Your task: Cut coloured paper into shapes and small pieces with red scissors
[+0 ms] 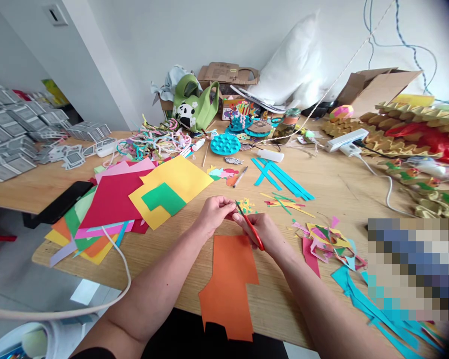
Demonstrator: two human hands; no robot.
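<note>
My right hand [261, 230] grips a pair of scissors [255, 233] with red handles, its dark blades pointing away toward my left hand. The fingers of my left hand [217, 211] are pinched together beside the blade tips; what sits between them is too small to make out. Just beyond both hands lies a small heap of yellow and green paper snippets [248, 205]. Nearer to me, an orange paper sheet [230, 279] with cut-out edges lies below my hands and reaches over the table's front edge.
Stacked coloured paper [112, 199] lies left, beside a black phone-like slab [65, 202]. Blue strips [284, 179], a pen [240, 177] and paper scraps [327, 242] are spread around. A white cable [125, 269] crosses the left front. A power strip [346, 140] stands right.
</note>
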